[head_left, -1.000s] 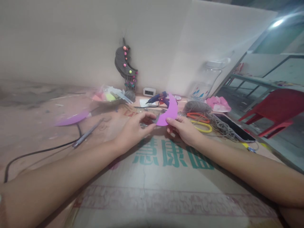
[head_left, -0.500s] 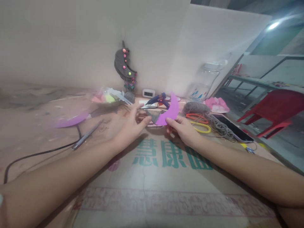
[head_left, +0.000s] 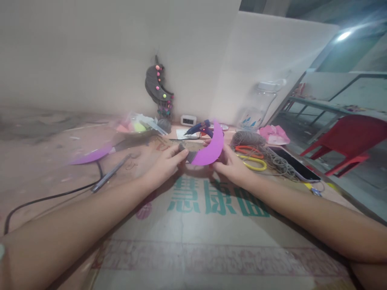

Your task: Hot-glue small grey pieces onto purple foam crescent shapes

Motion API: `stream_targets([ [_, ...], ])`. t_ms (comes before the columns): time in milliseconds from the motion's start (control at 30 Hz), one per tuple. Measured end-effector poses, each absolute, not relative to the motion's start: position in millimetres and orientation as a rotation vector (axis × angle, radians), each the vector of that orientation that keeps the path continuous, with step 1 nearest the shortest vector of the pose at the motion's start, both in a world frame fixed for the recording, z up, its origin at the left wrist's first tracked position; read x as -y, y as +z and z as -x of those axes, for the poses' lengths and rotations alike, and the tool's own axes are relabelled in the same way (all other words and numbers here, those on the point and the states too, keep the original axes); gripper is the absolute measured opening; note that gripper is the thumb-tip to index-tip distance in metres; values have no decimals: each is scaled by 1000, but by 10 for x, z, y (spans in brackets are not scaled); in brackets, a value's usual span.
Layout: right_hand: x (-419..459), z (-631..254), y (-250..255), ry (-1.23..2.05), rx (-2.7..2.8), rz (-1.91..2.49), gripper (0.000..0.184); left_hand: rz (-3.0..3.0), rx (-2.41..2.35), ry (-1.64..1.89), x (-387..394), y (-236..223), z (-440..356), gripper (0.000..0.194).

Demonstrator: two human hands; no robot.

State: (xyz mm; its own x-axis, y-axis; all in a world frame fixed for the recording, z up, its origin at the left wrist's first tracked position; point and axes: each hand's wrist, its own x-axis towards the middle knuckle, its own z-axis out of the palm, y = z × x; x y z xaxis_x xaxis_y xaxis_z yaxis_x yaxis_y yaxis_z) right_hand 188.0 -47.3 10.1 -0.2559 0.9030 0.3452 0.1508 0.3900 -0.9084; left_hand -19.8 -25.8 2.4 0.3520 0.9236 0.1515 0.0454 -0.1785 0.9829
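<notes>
A purple crescent cutout [head_left: 211, 152], its left end wrapped in grey yarn [head_left: 191, 154], is held up over the cardboard. My left hand [head_left: 169, 162] pinches the yarn-wrapped end between thumb and fingers. My right hand [head_left: 232, 166] grips the purple side by its outer right edge, some fingers hidden behind it. Just beyond stands a dark blue glue gun [head_left: 198, 127] with a small red light. To the right of my right hand lie a ball of grey yarn [head_left: 246, 138] and orange and yellow loops [head_left: 254, 162], perhaps scissor handles.
A phone [head_left: 294, 165] lies by loose yarn, with a clear bottle [head_left: 256, 106] and pink bag [head_left: 274, 134] behind. At left are a pen-like tool [head_left: 111, 173], a black cord [head_left: 45, 197] and a bowl of pom-poms [head_left: 128, 128]. A grey crescent ornament [head_left: 154, 84] hangs on the wall.
The purple crescent has shifted slightly left and down. My right thumb has left its front face for the edge, and my left hand has closed on the yarn-wrapped end.
</notes>
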Motion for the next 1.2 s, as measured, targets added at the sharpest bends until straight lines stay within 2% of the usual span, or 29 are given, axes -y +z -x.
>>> stream_targets([
  [67,481,-1867,95,1000,1678,991,62,-1505,-884,1004,241,-4,197,31],
  [167,498,-1860,88,1084,1631,1058,60,-1586,-858,962,251,-8,191,32],
  [267,509,-1873,95,1037,1650,1070,48,-1664,-814,905,286,21,186,34],
  [433,506,-1897,101,851,1702,1178,15,-1705,-804,865,297,36,198,33],
  [500,490,-1898,85,866,1698,1154,9,-1733,-800,849,286,30,202,32],
  [767,392,-1913,-34,975,1660,1091,25,-1803,-804,812,322,59,171,30],
  [900,378,-1920,-71,974,1688,1065,24,-1807,-787,808,330,79,168,32],
  [1033,414,-1894,-39,931,1750,1107,15,-1699,-802,850,293,54,174,33],
  [1200,453,-1878,45,999,1602,1087,32,-1461,-888,1024,218,4,182,29],
])
